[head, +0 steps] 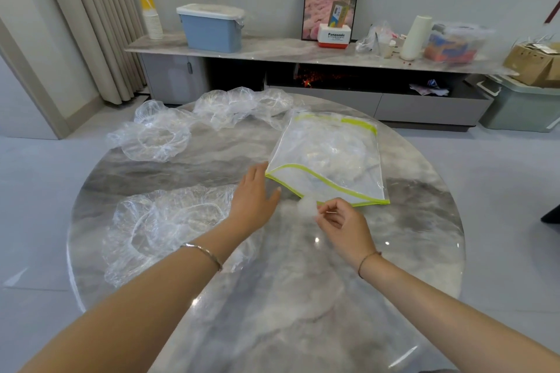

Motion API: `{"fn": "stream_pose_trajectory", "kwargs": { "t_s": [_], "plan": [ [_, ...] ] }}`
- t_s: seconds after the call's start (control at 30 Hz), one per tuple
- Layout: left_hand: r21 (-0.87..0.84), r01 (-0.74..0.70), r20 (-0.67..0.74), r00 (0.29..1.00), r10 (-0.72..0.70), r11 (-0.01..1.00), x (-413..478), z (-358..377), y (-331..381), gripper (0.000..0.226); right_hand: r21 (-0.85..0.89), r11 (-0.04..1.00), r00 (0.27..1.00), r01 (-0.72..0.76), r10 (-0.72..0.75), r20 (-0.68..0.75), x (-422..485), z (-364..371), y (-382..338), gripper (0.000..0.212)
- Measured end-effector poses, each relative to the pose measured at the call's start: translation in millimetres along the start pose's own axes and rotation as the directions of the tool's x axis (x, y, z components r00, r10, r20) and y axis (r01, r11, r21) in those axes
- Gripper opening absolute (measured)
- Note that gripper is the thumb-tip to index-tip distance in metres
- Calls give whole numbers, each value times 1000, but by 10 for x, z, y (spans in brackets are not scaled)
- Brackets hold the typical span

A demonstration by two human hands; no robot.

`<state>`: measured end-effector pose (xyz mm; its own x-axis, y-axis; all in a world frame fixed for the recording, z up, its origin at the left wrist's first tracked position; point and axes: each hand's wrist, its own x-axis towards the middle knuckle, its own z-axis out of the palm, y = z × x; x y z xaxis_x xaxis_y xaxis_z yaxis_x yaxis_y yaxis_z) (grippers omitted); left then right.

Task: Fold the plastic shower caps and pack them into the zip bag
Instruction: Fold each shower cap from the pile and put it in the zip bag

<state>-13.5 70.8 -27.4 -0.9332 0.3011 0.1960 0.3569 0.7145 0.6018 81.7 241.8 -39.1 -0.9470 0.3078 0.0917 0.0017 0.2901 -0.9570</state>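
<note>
Indoors, marble table (pixel 409 251) beneath shower caps (pixel 157 139)

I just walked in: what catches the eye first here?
The zip bag with lime-green edging lies mid-table, crumpled clear plastic inside. At its near edge the right hand pinches a folded shower cap, the left hand flat beside it. Loose shower caps sprawl left and far on the marble table.

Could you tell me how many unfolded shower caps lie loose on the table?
3: near cap front left, left cap behind it, far cap at the back, a heap that may hide more.
</note>
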Motion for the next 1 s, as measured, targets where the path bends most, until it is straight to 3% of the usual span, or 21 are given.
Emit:
{"fn": "stream_pose_trajectory", "kwargs": {
  "t_s": [0.1,0.17,0.33,0.43,0.53,0.6,0.67,0.73,0.8,0.9,1.0],
  "plan": [
    [124,11,111,993,-25,992,295,87,-17,71,-229,952,978,206,-190,88,98,29,130,20],
    [168,5,166,986,-33,986,456,152,-64,68,-368,892,964,262,-223,148,221,84,240,30],
    [151,-28,159,987,4,988,647,245,-123,44,-576,764,952,292,-172,255,648,291,412,48],
    [142,-55,71,996,46,988,679,241,-98,40,-780,580,971,236,-117,207,963,342,454,51],
    [162,-92,39,995,87,982,710,221,-90,40,-888,417,981,193,-102,166,1249,341,484,84],
    [175,-109,50,994,102,978,714,209,-75,40,-925,356,991,133,-32,130,1437,341,499,72],
    [188,-112,63,993,102,976,727,209,-65,41,-931,358,994,71,55,97,1614,362,464,49],
    [190,-102,77,993,89,977,741,210,-54,41,-930,363,992,60,84,97,1695,369,458,46],
    [204,-96,96,992,77,974,747,206,-49,41,-933,351,991,84,71,116,1634,363,480,55],
    [269,-86,182,983,37,959,682,146,-67,49,-908,394,989,139,-8,148,1320,297,497,93],
    [407,-62,274,960,-56,911,470,43,-131,66,-892,404,974,204,11,228,943,151,478,94]
  ]
}}
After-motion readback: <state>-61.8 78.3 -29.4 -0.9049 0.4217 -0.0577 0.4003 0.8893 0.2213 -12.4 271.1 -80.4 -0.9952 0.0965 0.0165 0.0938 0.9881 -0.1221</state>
